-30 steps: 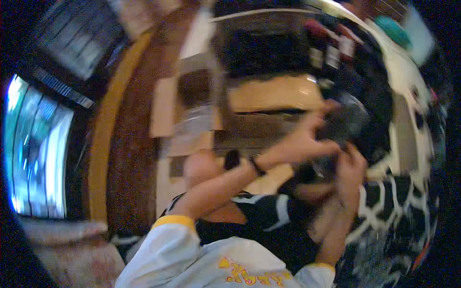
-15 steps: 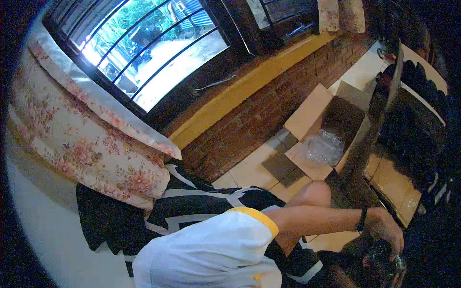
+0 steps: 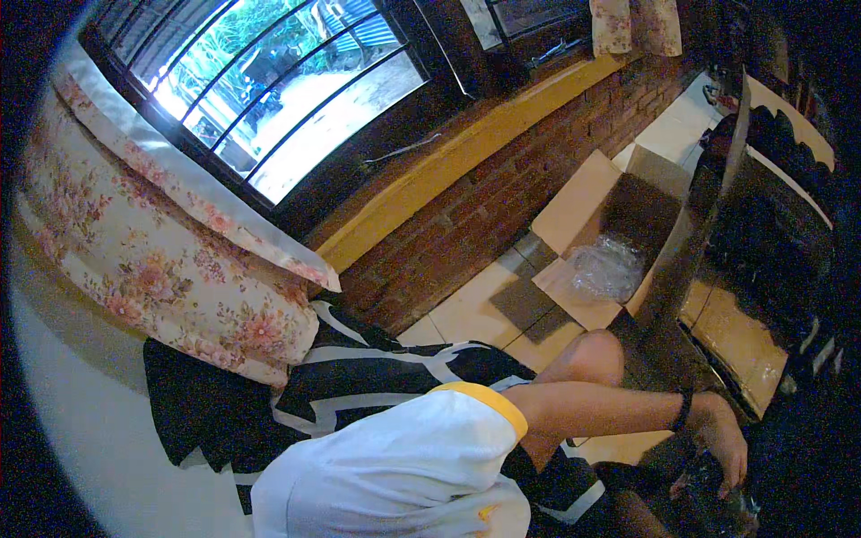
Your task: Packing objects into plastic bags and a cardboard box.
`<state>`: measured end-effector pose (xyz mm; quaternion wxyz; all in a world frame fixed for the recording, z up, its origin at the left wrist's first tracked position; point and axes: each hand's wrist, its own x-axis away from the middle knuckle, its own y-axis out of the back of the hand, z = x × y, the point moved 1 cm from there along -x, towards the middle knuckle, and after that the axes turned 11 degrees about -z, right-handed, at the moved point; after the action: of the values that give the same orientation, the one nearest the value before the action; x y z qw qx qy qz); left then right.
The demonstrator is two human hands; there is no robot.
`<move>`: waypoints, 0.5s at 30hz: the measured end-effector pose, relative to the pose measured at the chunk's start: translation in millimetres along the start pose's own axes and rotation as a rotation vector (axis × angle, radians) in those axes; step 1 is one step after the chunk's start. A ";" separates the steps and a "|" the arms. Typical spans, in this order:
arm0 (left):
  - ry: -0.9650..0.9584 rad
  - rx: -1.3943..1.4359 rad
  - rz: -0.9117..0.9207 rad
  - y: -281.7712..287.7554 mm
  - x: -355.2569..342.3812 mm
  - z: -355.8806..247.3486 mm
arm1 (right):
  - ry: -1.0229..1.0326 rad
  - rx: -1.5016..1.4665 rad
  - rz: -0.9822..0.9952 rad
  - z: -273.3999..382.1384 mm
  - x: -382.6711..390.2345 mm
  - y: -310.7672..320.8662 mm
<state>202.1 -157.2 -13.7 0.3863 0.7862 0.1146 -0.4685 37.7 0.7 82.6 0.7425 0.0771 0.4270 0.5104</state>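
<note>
My left arm, in a white sleeve with a yellow cuff [image 3: 489,405], reaches across to the lower right. My left hand [image 3: 722,439], with a dark band at the wrist, bends down with curled fingers over a shiny, see-through plastic wrapping [image 3: 737,513]. Deep shadow and the frame's rim hide what its fingertips grip. Just below and left of it, a small part of my right hand [image 3: 679,487] shows against the same dark, glossy bundle. Most of the right hand's fingers are hidden.
An opened cardboard box [image 3: 574,202] with crumpled clear plastic [image 3: 605,269] stands on the tiled floor by a brick wall [image 3: 466,242]. Flat cardboard [image 3: 735,341] lies farther right beside dark items. A floral cloth [image 3: 161,278] hangs at left under a barred window [image 3: 296,90].
My left hand has shifted slightly left and its fingers have moved a little over the plastic wrapping. The box and its plastic stay as they were.
</note>
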 end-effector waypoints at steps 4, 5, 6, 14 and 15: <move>0.641 0.198 -0.006 -20.0 10.5 4.4 | -0.101 -0.051 0.060 6.3 2.3 -3.0; 0.769 0.240 -0.008 -23.4 12.0 1.3 | -0.124 -0.067 0.066 5.8 1.2 -0.8; 0.769 0.221 0.007 -23.6 10.5 -2.3 | -0.143 -0.077 0.071 4.6 1.6 -0.7; 0.914 0.191 -0.172 -2.0 -13.7 -40.9 | -0.299 -0.108 -0.097 -8.3 -6.9 16.9; 0.849 0.136 -0.257 0.3 -14.9 -44.7 | -0.322 -0.073 -0.145 -9.2 -6.4 15.4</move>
<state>223.3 -122.7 10.5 0.1913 0.9118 0.3287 -0.1548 19.7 -0.3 88.8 0.8383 0.0996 0.2882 0.4519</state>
